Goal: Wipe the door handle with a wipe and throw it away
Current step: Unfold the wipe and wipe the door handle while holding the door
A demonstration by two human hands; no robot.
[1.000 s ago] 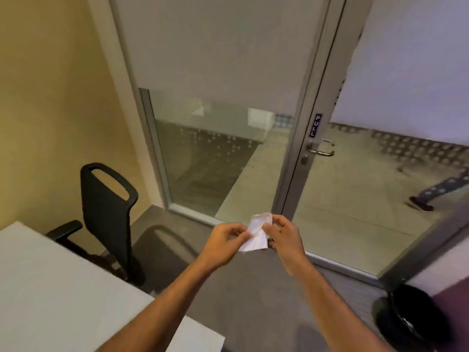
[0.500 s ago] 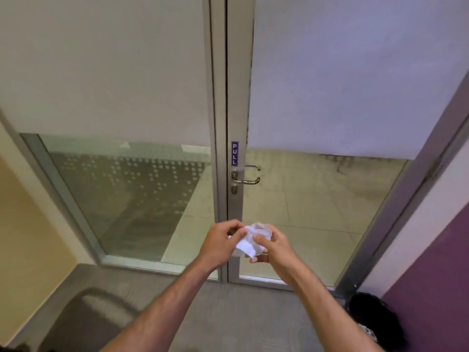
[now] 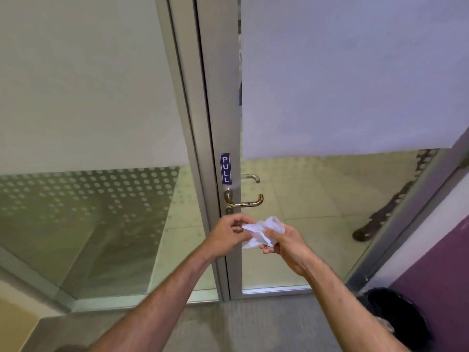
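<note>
While below handle (image 3: 244, 200), wipe (image 3: 262, 231) between hands (image 3: 256, 237).

left hand (image 3: 227, 235) and right hand (image 3: 286, 241) pinching wipe (image 3: 264, 231), below door handle (image 3: 245, 200)

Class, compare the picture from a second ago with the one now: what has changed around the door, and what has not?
The person has turned from the chair and table to face the door and stepped closer, so the door handle now sits just above the hands. The wipe, flatter before, is now more crumpled. Unchanged: both the left hand and the right hand hold the wipe, it has not touched the handle, and the door is shut.
</note>
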